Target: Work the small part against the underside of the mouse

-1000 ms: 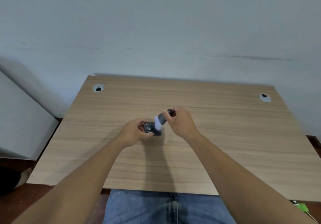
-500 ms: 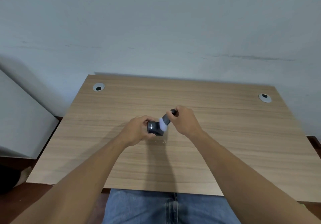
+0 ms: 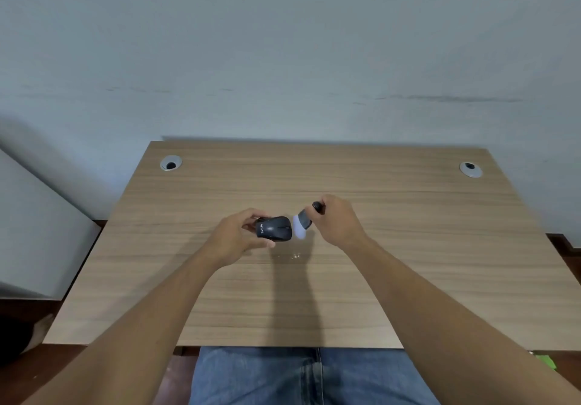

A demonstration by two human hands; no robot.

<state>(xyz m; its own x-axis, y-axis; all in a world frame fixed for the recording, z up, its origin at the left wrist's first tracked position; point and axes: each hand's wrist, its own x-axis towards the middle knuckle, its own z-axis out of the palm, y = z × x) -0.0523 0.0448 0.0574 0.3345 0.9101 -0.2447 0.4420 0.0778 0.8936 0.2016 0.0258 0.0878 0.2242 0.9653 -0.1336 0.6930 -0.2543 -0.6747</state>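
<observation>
Both hands have slid a little apart since a moment ago, and the mouse (image 3: 274, 228) has been turned so its rounded top now faces up, where before the brush sat right on it. The left hand (image 3: 235, 238) holds the mouse, with the fingers curled round its far side and the thumb under its near side. The mouse is black with small white letters on one end. It is held just above the middle of the desk (image 3: 408, 263), not resting on it.

The right hand (image 3: 336, 223) grips a small brush (image 3: 304, 221) by its dark handle, and the fingers are wrapped tight round it. The soft white tip of the brush points down and to the left. It sits just beside the right end of the mouse, very close, but I cannot tell if it touches.

A little shiny spot (image 3: 294, 256) shows on the wood just below the two hands, and a dark shadow runs from there toward the near edge.

The desk is light brown wood. It has a round grey hole (image 3: 170, 163) at the far left corner and another one (image 3: 470, 169) at the far right. A pale wall (image 3: 283, 59) stands behind it. Blue jeans (image 3: 301, 376) show below the near edge of the desk.
</observation>
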